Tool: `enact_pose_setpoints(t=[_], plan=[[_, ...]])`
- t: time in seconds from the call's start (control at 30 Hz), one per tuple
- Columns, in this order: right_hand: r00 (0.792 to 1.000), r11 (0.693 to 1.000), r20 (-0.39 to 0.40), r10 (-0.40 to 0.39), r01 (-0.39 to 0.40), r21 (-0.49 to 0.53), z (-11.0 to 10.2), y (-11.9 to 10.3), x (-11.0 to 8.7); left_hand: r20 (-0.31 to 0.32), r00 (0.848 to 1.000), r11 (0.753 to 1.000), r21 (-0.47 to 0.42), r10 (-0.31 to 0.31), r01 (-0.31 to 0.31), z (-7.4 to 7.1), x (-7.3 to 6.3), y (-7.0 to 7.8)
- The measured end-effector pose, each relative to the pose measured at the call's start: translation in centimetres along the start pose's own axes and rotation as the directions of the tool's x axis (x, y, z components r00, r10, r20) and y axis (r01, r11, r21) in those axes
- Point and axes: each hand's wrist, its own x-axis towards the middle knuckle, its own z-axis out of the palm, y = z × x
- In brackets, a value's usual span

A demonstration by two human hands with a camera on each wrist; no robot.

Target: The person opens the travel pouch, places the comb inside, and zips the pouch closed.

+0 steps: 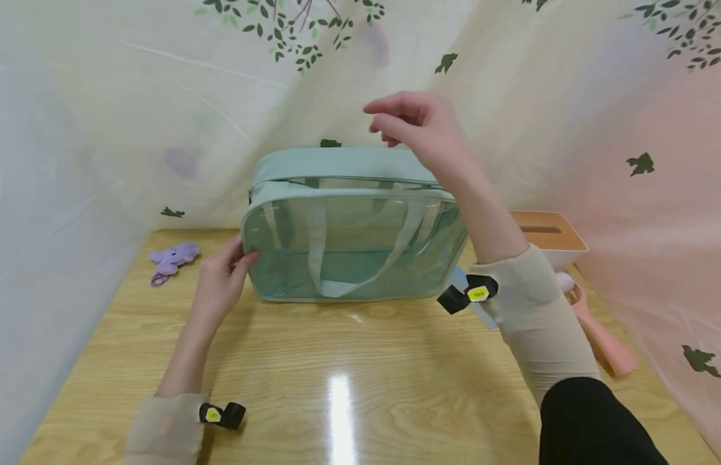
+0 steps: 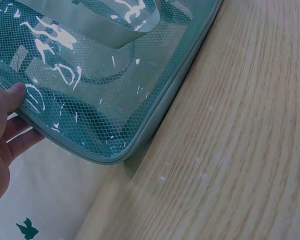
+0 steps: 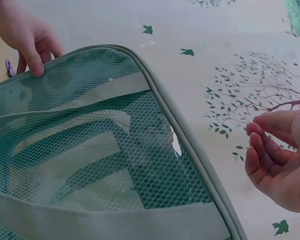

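Observation:
A mint-green travel bag (image 1: pixel 348 239) with clear mesh-patterned panels and a pale strap handle (image 1: pixel 317 258) stands upright on the wooden table. My left hand (image 1: pixel 219 278) grips its left edge, thumb on the front face and fingers behind. In the left wrist view that thumb (image 2: pixel 15 97) lies on the bag's rim. Above the bag's top right, my right hand (image 1: pixel 421 126) is raised with fingers loosely bent, holding nothing. The right wrist view shows this hand (image 3: pixel 282 155) apart from the bag. A narrow gap runs along the bag's top seam.
A purple plush keychain (image 1: pixel 174 258) lies left of the bag. To the right are a box with a wooden lid (image 1: pixel 546 229), a pink-handled item (image 1: pixel 604 336) and a light blue flat item (image 1: pixel 485 316), partly behind my right arm. Patterned cloth hangs behind.

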Motion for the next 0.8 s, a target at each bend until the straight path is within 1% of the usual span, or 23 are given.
enact_pose_setpoints(t=[0.17, 0.27, 0.33, 0.47, 0.57, 0.63, 0.73, 0.8], plan=[[0.997, 0.998, -0.08, -0.024, 0.029, 0.062, -0.8, 0.9, -1.4, 0.004, 1.0, 1.0, -0.01, 0.007, -0.007, 0.0, 0.1, -0.1], [0.989, 0.99, -0.146, -0.037, 0.056, 0.127, -1.3, 1.3, -2.4, 0.012, 1.0, 1.0, -0.01, 0.0, 0.0, -0.1, 0.1, -0.1], [0.981, 0.98, -0.191, -0.045, 0.081, 0.183, -1.7, 1.6, -3.2, 0.018, 1.0, 1.0, -0.016, -0.005, 0.006, -0.1, 0.1, -0.1], [0.96, 0.957, -0.272, -0.061, 0.134, 0.258, -2.2, 2.3, -4.8, 0.029, 0.999, 1.0, -0.021, -0.013, 0.014, -0.2, 0.0, -0.1], [0.943, 0.936, -0.329, -0.049, 0.158, 0.314, -2.5, 3.1, -6.2, 0.036, 0.999, 1.0, -0.022, -0.011, 0.012, -0.3, 0.0, -0.2], [0.929, 0.918, -0.368, -0.034, 0.175, 0.356, -2.7, 3.7, -7.2, 0.039, 0.999, 1.0, -0.023, -0.003, 0.004, -0.4, 0.1, -0.1], [0.909, 0.887, -0.416, 0.01, 0.184, 0.424, -2.9, 4.6, -8.7, 0.044, 0.999, 1.0, -0.02, 0.0, 0.001, -0.5, 0.2, 0.0], [0.892, 0.878, -0.449, 0.042, 0.182, 0.443, -3.1, 5.4, -9.7, 0.048, 0.999, 1.0, -0.015, -0.004, 0.004, -0.6, 0.3, 0.1]])
